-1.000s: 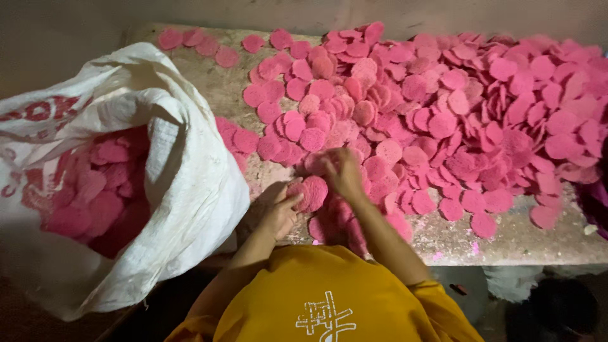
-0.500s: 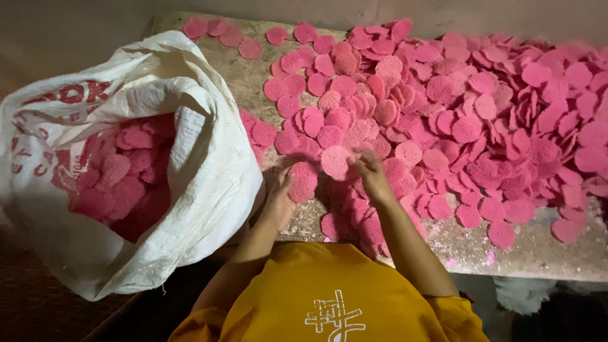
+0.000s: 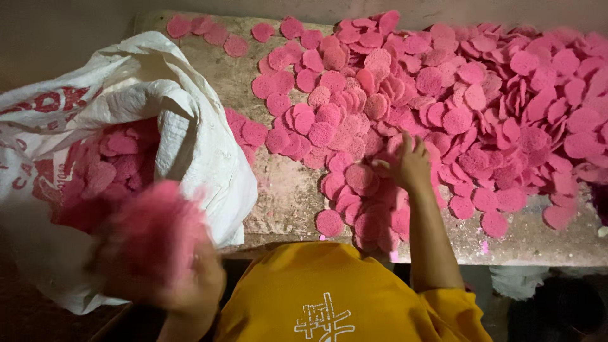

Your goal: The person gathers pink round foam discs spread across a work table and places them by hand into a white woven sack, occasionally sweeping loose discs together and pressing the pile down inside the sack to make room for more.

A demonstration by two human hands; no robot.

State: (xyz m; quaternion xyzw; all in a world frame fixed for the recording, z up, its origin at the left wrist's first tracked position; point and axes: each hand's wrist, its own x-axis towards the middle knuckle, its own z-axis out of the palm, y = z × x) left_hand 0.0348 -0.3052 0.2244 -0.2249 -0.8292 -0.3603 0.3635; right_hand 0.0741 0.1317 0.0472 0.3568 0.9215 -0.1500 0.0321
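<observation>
Pink is nearly everything here: flat, round, rough-faced discs, taken below in relation to the white woven sack (image 3: 190,145). Nearest the camera, the left hand (image 3: 183,278) is at the sack's near edge, closed around a bunch of pink discs (image 3: 152,234). The bunch is blurred, so how many it holds and how the fingers lie cannot be told. It is level with the sack's open mouth, which gapes toward the person and already holds a heap of the same discs (image 3: 101,171), so a handful can drop straight in.

To the right of the sack, on the stone worktop (image 3: 285,190), the right hand (image 3: 408,164) lies with fingers loosely spread on the near edge of the disc pile (image 3: 456,114), touching discs but pinching none that can be made out. Overlapping discs cover the worktop from there to its far edge. A bare strip of worktop separates sack and pile; nothing blocks the way between them. The yellow shirt (image 3: 329,291) fills the bottom of the view.
</observation>
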